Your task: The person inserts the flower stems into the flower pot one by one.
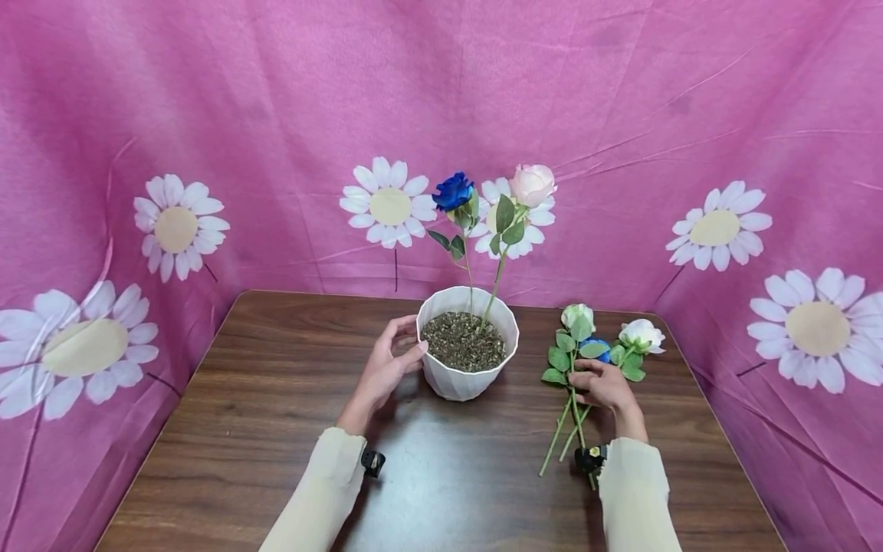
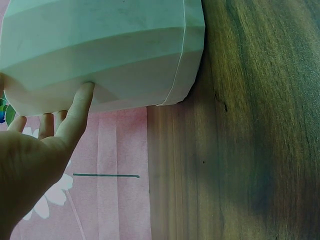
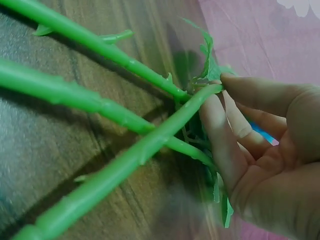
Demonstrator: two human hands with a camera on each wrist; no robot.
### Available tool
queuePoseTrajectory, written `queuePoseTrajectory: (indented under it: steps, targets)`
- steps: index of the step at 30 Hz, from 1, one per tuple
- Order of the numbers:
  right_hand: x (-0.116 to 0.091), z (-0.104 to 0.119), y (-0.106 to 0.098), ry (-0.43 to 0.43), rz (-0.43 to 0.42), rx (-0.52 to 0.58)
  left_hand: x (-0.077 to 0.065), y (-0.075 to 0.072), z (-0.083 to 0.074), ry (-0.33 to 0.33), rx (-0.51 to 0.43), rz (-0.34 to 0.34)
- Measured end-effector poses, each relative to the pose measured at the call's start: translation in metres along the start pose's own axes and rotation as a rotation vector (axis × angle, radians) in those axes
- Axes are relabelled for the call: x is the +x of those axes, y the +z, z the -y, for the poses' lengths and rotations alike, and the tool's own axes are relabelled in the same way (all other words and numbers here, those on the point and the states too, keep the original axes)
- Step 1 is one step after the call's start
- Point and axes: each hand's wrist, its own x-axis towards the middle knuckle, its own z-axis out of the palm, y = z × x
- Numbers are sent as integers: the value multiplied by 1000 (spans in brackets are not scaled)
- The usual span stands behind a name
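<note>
A white faceted flowerpot [image 1: 461, 386] filled with dark soil [image 1: 451, 343] stands mid-table. In it a blue rose [image 1: 453, 191] and a pale pink rose [image 1: 533, 185] stand upright. My left hand [image 1: 386, 369] touches the pot's left side, its thumb on the wall [image 2: 115, 80] and the other fingers farther round. On the right, a greenish-white rose [image 1: 576, 314], a white rose [image 1: 642, 336] and a partly hidden blue rose [image 1: 599, 351] lie together. My right hand [image 1: 607, 389] pinches one green stem [image 3: 145, 145] between thumb and fingertip; leaves hide which bloom it bears.
The brown wooden table [image 1: 262, 429] reaches back to a pink cloth [image 1: 290, 100] printed with large white daisies, which hangs on three sides. Two other stems cross under the pinched one. Black wrist cameras [image 1: 373, 462] sit at both cuffs.
</note>
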Motion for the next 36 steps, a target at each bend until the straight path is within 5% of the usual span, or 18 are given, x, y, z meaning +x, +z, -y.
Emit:
queuePoseTrajectory:
  steps: [14, 25, 36]
  targets:
    - [-3, 5, 0, -83, -12, 239, 0, 0, 1, 4, 11, -11]
    - [-10, 28, 7, -167, -166, 530, 0, 0, -1, 4, 1, -5]
    - [-12, 51, 14, -215, -322, 656, 0, 0, -1, 8, 3, -1]
